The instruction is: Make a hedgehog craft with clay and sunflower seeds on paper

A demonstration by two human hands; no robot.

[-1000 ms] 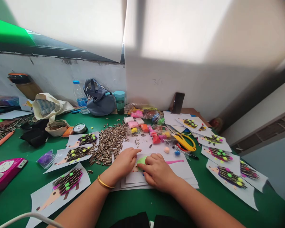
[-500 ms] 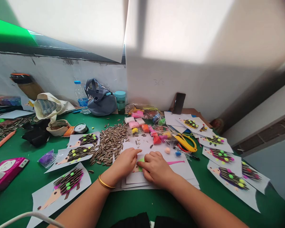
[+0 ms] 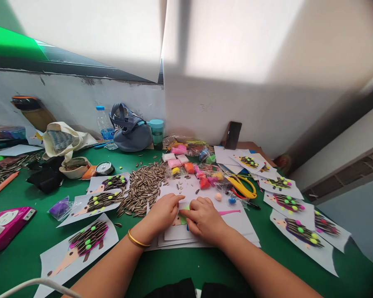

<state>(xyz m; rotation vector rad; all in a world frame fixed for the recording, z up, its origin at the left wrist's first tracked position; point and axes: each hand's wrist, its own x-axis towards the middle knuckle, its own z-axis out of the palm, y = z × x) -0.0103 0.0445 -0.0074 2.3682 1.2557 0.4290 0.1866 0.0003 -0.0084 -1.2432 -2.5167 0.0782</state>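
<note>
A sheet of white paper (image 3: pixel 236 227) lies on a stack of paper in front of me. On it is a patch of green modelling clay (image 3: pixel 184 218) beside a peach-coloured clay shape (image 3: pixel 176 222), with a pink clay strip (image 3: pixel 230 212) to the right. My left hand (image 3: pixel 164 210) rests on the paper left of the green clay, forefinger and thumb apart, nothing seen in it. My right hand (image 3: pixel 205 218) has its forefinger tip on the green clay. Its thumb is apart from that finger and the other fingers are bent; the hand covers part of the clay shape.
Sunflower seeds (image 3: pixel 146 186) are heaped behind my left hand. Hedgehog pictures (image 3: pixel 91 240) lie at both sides. Bagged clay lumps (image 3: pixel 191 167), yellow-handled scissors (image 3: pixel 244 187) and a black pen (image 3: pixel 251 204) lie beyond the paper. A phone (image 3: pixel 233 135) leans on the wall.
My hands stay in nearly the same place, the right forefinger still on the green clay. The whole view has shifted very slightly.
</note>
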